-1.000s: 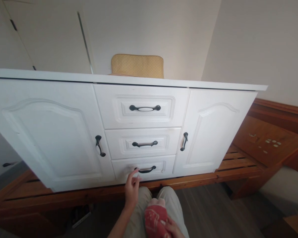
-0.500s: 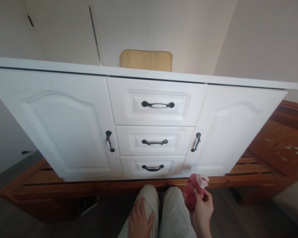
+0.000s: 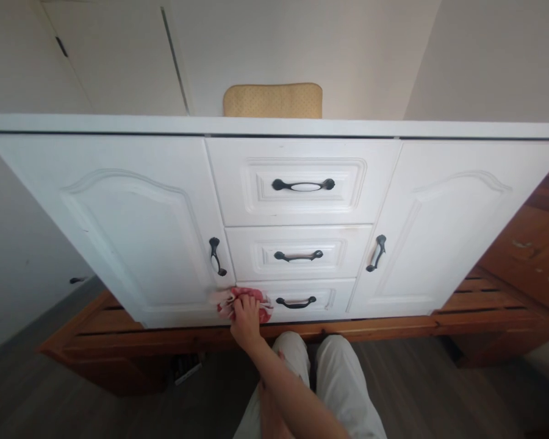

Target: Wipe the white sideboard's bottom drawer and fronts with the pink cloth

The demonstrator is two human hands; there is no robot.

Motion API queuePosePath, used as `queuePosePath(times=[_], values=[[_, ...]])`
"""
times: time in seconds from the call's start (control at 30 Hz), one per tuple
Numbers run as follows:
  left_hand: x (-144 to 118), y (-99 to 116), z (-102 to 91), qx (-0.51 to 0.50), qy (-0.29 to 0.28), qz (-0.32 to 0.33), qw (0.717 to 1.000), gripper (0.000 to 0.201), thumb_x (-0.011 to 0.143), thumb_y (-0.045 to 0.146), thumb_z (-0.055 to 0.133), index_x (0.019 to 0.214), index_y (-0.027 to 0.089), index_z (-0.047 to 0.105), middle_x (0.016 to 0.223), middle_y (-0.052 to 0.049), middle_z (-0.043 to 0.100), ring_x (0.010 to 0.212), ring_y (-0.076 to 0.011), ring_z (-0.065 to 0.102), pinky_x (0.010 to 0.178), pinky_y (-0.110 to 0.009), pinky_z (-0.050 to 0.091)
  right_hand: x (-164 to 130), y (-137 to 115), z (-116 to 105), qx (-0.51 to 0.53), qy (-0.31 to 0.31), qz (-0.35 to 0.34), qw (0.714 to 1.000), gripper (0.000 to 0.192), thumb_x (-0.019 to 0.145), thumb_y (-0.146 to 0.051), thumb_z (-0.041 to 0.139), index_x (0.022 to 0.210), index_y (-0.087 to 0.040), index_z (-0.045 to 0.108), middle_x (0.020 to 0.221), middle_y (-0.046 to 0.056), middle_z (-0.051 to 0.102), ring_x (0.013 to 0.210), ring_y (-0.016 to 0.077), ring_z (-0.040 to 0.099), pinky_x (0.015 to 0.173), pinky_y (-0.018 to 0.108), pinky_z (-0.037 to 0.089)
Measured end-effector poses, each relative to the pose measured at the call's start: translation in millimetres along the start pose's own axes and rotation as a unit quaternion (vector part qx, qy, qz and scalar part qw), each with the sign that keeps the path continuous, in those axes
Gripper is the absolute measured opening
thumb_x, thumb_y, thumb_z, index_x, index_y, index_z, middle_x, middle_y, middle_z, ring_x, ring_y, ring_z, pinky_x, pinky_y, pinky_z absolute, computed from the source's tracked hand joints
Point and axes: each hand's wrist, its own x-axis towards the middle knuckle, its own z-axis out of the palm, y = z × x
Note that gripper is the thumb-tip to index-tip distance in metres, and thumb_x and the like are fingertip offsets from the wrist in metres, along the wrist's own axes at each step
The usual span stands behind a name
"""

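My right hand (image 3: 246, 317) grips a crumpled red and white cloth (image 3: 264, 310). The cloth is pressed against the white cabinet (image 3: 174, 312) at the left end of the bottom drawer (image 3: 320, 310), by the edge of the left door (image 3: 132, 244). My right forearm crosses over my left leg. Beneath it, my left hand (image 3: 269, 410) rests around my left knee, largely covered by that forearm, so its fingers barely show.
Black handles stick out from the drawers and doors, such as the top drawer handle (image 3: 304, 185). The cabinet stands on a slatted wooden bench (image 3: 105, 341). A tan perforated backrest (image 3: 274, 100) rises behind the cabinet top. Dark items (image 3: 186, 367) lie under the bench.
My right hand has carried the cloth from right of my knees across to the left, onto the cabinet's lower front. My left hand has become mostly hidden. The view has shifted slightly.
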Motion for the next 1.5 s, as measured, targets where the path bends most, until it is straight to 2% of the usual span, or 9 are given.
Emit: queuePosePath(times=[0.07,0.17,0.4,0.53,0.83,1.0,1.17,1.37,1.5], values=[[-2,5,-15.3,0.016,-0.024,0.019,0.999,0.056,0.085,0.025,0.057,0.141,0.021,0.064,0.149,-0.011,0.060,0.139,-0.0366,0.052,0.116,-0.050,0.043,-19,26,-6,-0.034,-0.100,-0.114,0.988,0.036,0.078,-0.010,0.059,0.112,-0.021,0.060,0.117,0.011,0.061,0.108,0.0290,0.050,0.096,0.047,0.039],[-3,20,-37.7,0.039,-0.015,-0.019,0.999,0.058,0.087,0.026,0.055,0.143,0.013,0.060,0.146,-0.019,0.060,0.135,-0.0372,0.054,0.112,-0.051,0.045,-46,77,-32,-0.079,-0.148,-0.111,0.979,0.033,0.079,-0.009,0.058,0.110,-0.020,0.062,0.114,0.010,0.064,0.105,0.0273,0.050,0.096,0.044,0.037],[-1,33,-46.6,-0.014,-0.002,-0.052,0.999,0.073,0.087,0.035,0.058,0.155,0.012,0.043,0.153,-0.022,0.051,0.135,-0.0372,0.050,0.112,-0.053,0.041,-100,186,-138,-0.183,-0.070,0.041,0.980,0.032,0.073,-0.005,0.051,0.099,-0.018,0.063,0.103,0.012,0.061,0.099,0.0313,0.047,0.091,0.047,0.034],[-2,31,-42.8,-0.018,-0.010,-0.048,0.999,0.077,0.087,0.038,0.059,0.157,0.014,0.039,0.156,-0.022,0.047,0.139,-0.0379,0.047,0.116,-0.054,0.036,-84,214,-203,-0.216,-0.012,0.010,0.976,0.024,0.071,-0.008,0.055,0.090,-0.022,0.061,0.096,0.010,0.060,0.094,0.0299,0.048,0.085,0.044,0.034],[-3,30,-49.2,0.000,0.007,-0.032,0.999,0.074,0.089,0.037,0.056,0.157,0.012,0.040,0.153,-0.022,0.051,0.137,-0.0368,0.050,0.112,-0.052,0.041,45,121,-346,-0.148,0.363,-0.105,0.914,0.015,0.073,-0.014,0.050,0.084,-0.024,0.050,0.087,0.007,0.060,0.089,0.0278,0.053,0.082,0.046,0.035],[-2,33,-54.3,0.010,0.000,-0.034,0.999,0.070,0.089,0.034,0.056,0.154,0.012,0.044,0.152,-0.022,0.052,0.136,-0.0364,0.052,0.112,-0.051,0.041,98,58,-400,-0.133,0.446,-0.162,0.870,0.012,0.077,-0.015,0.046,0.083,-0.023,0.052,0.086,0.009,0.058,0.089,0.0277,0.052,0.083,0.051,0.033],[-1,34,-54.7,0.019,-0.002,-0.040,0.999,0.069,0.089,0.033,0.056,0.154,0.012,0.045,0.151,-0.022,0.053,0.134,-0.0357,0.053,0.111,-0.050,0.042,148,41,-392,-0.102,0.414,-0.179,0.887,0.015,0.074,-0.014,0.042,0.082,-0.023,0.051,0.084,0.006,0.056,0.088,0.0272,0.051,0.081,0.048,0.035],[-1,33,-52.4,0.020,-0.005,-0.042,0.999,0.070,0.088,0.032,0.057,0.153,0.012,0.046,0.151,-0.022,0.054,0.134,-0.0361,0.054,0.110,-0.050,0.042,115,56,-291,-0.122,0.263,-0.211,0.933,0.009,0.077,-0.017,0.046,0.078,-0.024,0.052,0.078,0.005,0.058,0.084,0.0255,0.049,0.079,0.042,0.035],[-1,32,-50.3,0.018,-0.012,-0.046,0.999,0.070,0.088,0.032,0.057,0.154,0.012,0.045,0.151,-0.022,0.053,0.134,-0.0358,0.053,0.110,-0.049,0.042,86,70,-238,-0.168,0.244,-0.181,0.938,0.019,0.077,-0.022,0.049,0.090,-0.021,0.062,0.100,0.011,0.066,0.092,0.0284,0.048,0.082,0.044,0.032]])
